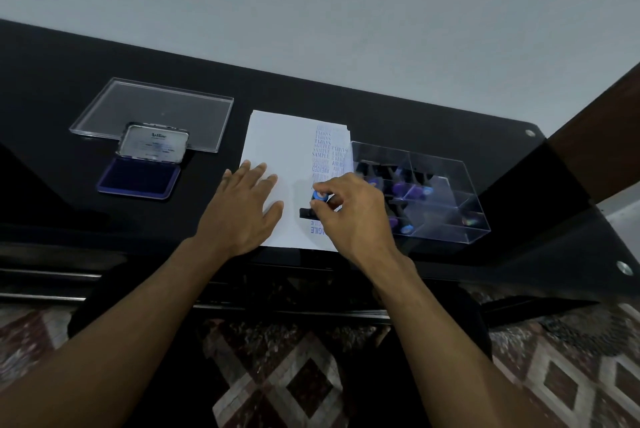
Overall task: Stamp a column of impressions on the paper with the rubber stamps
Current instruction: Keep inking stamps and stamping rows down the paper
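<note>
Stamp (313,207) on paper (277,143), low in the column, gripped at knob by right hand (349,209) fingers | left hand (242,206) flat, fingers straight, pinning sheet to worktop (52,168) | likely light, rigid; hold knob upright, press square | thin paper may slide

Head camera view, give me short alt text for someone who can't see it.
A right hand presses a rubber stamp onto white paper below blue impressions, while the left hand holds the sheet flat. An open ink pad sits left.
</note>
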A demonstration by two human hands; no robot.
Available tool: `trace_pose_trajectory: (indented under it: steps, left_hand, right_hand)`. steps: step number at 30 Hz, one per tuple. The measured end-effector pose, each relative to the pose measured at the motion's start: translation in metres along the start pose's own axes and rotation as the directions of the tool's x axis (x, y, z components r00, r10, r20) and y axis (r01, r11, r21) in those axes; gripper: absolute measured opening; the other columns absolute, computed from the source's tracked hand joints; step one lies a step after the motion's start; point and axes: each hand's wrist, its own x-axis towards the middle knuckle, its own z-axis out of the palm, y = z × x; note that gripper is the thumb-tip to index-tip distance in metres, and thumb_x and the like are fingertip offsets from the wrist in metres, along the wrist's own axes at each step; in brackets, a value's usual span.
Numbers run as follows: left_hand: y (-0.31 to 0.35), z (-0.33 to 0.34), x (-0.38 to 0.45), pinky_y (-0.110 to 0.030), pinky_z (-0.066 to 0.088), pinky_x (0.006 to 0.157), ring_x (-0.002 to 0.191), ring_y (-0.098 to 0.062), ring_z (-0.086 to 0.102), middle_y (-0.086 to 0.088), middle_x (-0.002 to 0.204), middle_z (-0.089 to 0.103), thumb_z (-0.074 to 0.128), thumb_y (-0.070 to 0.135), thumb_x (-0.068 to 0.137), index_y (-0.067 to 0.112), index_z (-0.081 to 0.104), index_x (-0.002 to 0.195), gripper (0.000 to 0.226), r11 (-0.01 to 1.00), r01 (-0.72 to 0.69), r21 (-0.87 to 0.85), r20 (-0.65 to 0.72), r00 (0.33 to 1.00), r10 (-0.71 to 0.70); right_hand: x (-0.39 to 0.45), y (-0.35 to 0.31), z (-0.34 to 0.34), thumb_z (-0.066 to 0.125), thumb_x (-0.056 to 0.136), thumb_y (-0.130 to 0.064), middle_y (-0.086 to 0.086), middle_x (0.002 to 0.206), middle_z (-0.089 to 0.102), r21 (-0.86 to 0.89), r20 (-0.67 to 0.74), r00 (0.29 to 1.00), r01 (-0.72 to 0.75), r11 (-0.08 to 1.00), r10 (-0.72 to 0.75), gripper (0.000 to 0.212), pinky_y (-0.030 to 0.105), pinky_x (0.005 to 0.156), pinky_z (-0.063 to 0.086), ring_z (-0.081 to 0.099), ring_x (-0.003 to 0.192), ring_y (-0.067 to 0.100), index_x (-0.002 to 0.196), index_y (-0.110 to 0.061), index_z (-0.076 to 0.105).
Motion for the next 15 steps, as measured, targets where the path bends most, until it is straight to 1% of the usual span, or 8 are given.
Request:
trace_pose_trajectory:
  steps: [5, 8, 12, 15]
  left_hand:
    - [-0.001, 0.002, -0.002, -0.047, 0.008, 0.126, 0.155, -0.026, 0.014, -0.007, 0.164, 0.028, 0.027, 0.058, 0.098, 0.018, 0.041, 0.153, 0.07, 1.0, -0.013, 0.008, -0.02, 1.0, 0.014]
    - [-0.001, 0.002, -0.002, -0.048, 0.009, 0.126, 0.155, -0.027, 0.014, -0.007, 0.164, 0.029, 0.027, 0.059, 0.098, 0.018, 0.04, 0.153, 0.07, 1.0, -0.016, 0.016, -0.025, 1.0, 0.017]
    - [-0.001, 0.002, -0.002, -0.049, 0.01, 0.126, 0.155, -0.028, 0.014, -0.008, 0.164, 0.028, 0.026, 0.06, 0.097, 0.018, 0.04, 0.153, 0.071, 1.0, -0.02, 0.022, -0.026, 0.999, 0.021]
    - [0.002, 0.0, 0.0, -0.052, 0.011, 0.125, 0.154, -0.029, 0.015, -0.009, 0.163, 0.029, 0.029, 0.059, 0.097, 0.018, 0.04, 0.152, 0.07, 0.999, -0.007, 0.036, -0.01, 1.0, 0.007]
  right_hand:
    - [-0.013, 0.006, 0.0, 0.075, 0.083, -0.01, -0.001, 0.095, 0.068, 0.035, -0.037, 0.999, 0.011, 0.999, -0.01, 0.017, 0.016, 0.076, 0.053, 0.063, 0.073, 0.009, 0.1, -0.012, 0.077]
    - [-0.019, 0.009, -0.001, 0.076, 0.081, -0.01, -0.003, 0.093, 0.068, 0.03, -0.058, 0.998, 0.018, 0.999, -0.016, 0.016, 0.014, 0.075, 0.05, 0.063, 0.071, 0.007, 0.097, -0.013, 0.078]
    - [-0.026, 0.012, -0.003, 0.076, 0.08, -0.01, -0.003, 0.091, 0.067, 0.03, -0.067, 0.998, 0.023, 0.999, -0.021, 0.016, 0.017, 0.076, 0.051, 0.063, 0.071, 0.008, 0.095, -0.012, 0.077]
    - [-0.028, 0.013, -0.004, 0.077, 0.08, -0.01, -0.002, 0.091, 0.066, 0.037, -0.073, 0.997, 0.026, 0.999, -0.024, 0.016, 0.024, 0.076, 0.055, 0.063, 0.072, 0.01, 0.096, -0.012, 0.077]
